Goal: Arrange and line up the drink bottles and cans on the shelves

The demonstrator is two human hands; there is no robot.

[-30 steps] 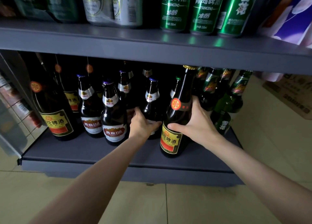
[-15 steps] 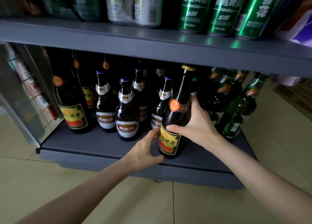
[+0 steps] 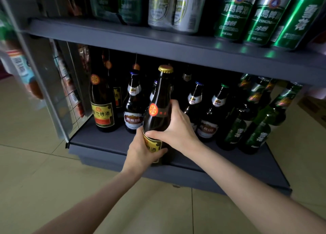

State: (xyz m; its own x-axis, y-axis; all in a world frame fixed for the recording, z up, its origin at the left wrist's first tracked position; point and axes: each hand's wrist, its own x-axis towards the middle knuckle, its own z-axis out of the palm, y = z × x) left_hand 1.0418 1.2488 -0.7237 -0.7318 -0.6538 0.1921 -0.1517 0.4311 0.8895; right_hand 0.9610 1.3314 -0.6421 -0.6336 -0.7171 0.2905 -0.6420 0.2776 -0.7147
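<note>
Smooth dark glass bottle [image 3: 159,108], gold crimped cap, in both hands' grip.

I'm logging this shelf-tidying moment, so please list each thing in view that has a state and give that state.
Gold-capped brown bottle: capped, upright, held by both hands at the lower shelf's front.
Left hand: grips the bottle's base.
Right hand: grips its middle.
Yellow-label bottle: capped, standing at far left.
Blue-capped bottles: capped, standing.
Green bottles: standing at right.
Green cans: upright on the upper shelf.
</note>
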